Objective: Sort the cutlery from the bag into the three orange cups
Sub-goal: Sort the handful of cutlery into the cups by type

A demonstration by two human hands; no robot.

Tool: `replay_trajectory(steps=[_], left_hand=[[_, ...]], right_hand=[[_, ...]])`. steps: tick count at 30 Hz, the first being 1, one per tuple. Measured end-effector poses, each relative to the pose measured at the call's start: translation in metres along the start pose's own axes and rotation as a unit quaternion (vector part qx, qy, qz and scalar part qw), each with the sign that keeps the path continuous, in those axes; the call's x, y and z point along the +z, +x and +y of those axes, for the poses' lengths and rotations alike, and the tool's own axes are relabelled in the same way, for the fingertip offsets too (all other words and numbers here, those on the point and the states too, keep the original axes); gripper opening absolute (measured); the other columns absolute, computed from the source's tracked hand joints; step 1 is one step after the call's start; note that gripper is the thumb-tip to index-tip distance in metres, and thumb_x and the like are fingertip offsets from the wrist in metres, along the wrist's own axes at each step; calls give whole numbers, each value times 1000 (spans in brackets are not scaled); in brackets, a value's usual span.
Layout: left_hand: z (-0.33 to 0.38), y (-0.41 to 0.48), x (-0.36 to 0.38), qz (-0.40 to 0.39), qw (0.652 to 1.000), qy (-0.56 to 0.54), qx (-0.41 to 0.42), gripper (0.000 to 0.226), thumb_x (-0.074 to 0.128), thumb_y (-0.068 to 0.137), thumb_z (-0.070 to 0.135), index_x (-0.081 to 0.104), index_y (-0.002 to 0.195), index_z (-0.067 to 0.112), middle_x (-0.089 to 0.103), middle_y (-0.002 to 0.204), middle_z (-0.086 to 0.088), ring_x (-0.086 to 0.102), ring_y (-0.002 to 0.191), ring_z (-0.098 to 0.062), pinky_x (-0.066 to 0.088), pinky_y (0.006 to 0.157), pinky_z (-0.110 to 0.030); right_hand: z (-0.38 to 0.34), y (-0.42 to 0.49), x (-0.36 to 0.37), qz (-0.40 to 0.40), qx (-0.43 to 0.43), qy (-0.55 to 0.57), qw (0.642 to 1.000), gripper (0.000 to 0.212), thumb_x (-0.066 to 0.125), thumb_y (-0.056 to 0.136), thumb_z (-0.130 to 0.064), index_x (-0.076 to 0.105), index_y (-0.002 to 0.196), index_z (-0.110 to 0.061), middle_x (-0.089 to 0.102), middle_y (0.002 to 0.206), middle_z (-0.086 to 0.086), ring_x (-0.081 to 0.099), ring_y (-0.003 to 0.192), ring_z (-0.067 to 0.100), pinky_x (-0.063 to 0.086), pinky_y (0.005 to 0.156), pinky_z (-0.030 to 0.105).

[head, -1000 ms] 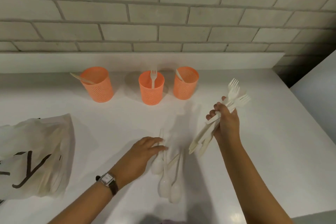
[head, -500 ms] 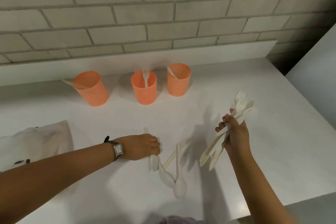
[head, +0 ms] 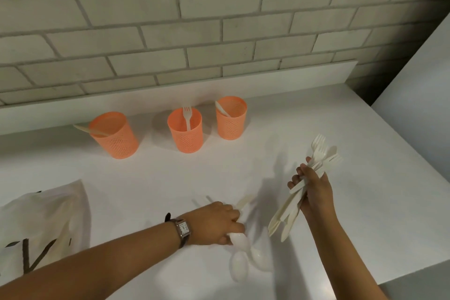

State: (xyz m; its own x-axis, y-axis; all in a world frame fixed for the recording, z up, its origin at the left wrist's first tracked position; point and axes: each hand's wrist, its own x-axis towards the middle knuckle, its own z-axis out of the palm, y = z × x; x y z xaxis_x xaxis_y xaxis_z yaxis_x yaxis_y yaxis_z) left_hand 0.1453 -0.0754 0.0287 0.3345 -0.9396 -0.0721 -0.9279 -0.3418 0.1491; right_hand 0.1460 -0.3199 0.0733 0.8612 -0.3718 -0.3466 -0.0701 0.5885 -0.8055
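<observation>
White table (head: 365, 202), front edge: left hand (head: 214, 224) stretched low, grip curled round spoons (head: 239, 268); right hand (head: 314, 192) raised, grip clamping forks (head: 322, 153).

The scene is taken in by a single wide-angle camera worn on the head and aimed forward and down over the white worktop (head: 316, 117). The brick wall (head: 219, 7) is faced squarely, and its courses are bowed by the lens. Both forearms (head: 97, 268) are seen close up, entering from the bottom edge. The three orange cups (head: 185, 130) are seen farther off, at the foot of the wall.
</observation>
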Motion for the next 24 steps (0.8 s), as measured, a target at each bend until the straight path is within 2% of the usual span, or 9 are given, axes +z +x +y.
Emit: replay_trajectory(steps=[2, 5, 8, 13, 16, 18, 20, 22, 24], left_hand=[[-2, 3, 3, 5, 999, 36, 14, 19, 40, 85, 41, 53, 92, 29, 56, 85, 9, 53, 68, -9, 44, 59, -18], [-2, -1, 1, 20, 997, 76, 6, 14, 36, 80, 33, 46, 90, 32, 58, 80, 18, 52, 67, -1, 39, 57, -14], [-4, -17, -3, 52, 994, 51, -80, 19, 38, 72, 38, 49, 88, 37, 55, 66, 20, 49, 60, 5, 32, 52, -9], [11, -27, 8, 96, 969, -32, -224, 22, 45, 69, 55, 46, 75, 35, 52, 50, 15, 49, 44, 3, 23, 40, -12], [22, -20, 8, 141, 938, -48, -312, 28, 48, 64, 59, 57, 77, 35, 56, 47, 12, 52, 41, 1, 29, 39, -12], [25, -22, 7, 178, 894, -93, -400, 30, 56, 74, 54, 65, 93, 32, 67, 62, 9, 63, 56, -5, 38, 49, -14], [23, -24, 9, 156, 863, -131, -463, 41, 56, 82, 52, 59, 115, 27, 72, 90, 5, 67, 83, -11, 44, 67, -20], [24, -25, 13, 136, 847, -144, -493, 44, 52, 85, 52, 53, 121, 27, 69, 104, 5, 64, 96, -13, 44, 77, -22], [27, -20, 12, 116, 842, -146, -507, 39, 50, 88, 50, 56, 119, 27, 69, 106, 6, 63, 99, -12, 44, 78, -22]], right_hand=[[-1, 0, 0, 0, 0, 3, 1000, 23, 46, 92, -1, 49, 107, -18, 45, 68, 3, 45, 48, 13, 43, 48, 26], [-2, 0, 0, -1, -6, 4, 1000, 24, 46, 92, -1, 48, 110, -17, 45, 68, 3, 46, 48, 13, 43, 48, 26], [-3, -1, 2, -5, -12, 3, 1000, 27, 46, 92, 0, 47, 114, -16, 45, 68, 3, 46, 47, 13, 43, 47, 26], [-2, -2, 6, 4, -26, 11, 1000, 30, 47, 91, 0, 48, 116, -16, 45, 68, 4, 45, 50, 14, 44, 49, 27], [-8, 0, 7, 15, -37, 5, 999, 30, 49, 91, -2, 49, 117, -17, 47, 69, 4, 47, 51, 14, 46, 51, 27], [-13, 0, 8, 15, -45, -2, 999, 30, 50, 91, -3, 49, 117, -17, 48, 69, 3, 48, 50, 13, 47, 50, 26], [-15, 0, 9, 9, -45, -12, 999, 30, 50, 91, -3, 49, 117, -18, 48, 70, 3, 49, 51, 13, 48, 52, 27], [-14, -2, 11, -2, -40, -21, 999, 29, 50, 91, -4, 49, 117, -18, 49, 70, 2, 48, 52, 13, 47, 53, 28], [-9, -4, 13, -12, -33, -41, 999, 28, 50, 91, -4, 49, 116, -18, 49, 69, 2, 49, 53, 13, 47, 53, 29]])
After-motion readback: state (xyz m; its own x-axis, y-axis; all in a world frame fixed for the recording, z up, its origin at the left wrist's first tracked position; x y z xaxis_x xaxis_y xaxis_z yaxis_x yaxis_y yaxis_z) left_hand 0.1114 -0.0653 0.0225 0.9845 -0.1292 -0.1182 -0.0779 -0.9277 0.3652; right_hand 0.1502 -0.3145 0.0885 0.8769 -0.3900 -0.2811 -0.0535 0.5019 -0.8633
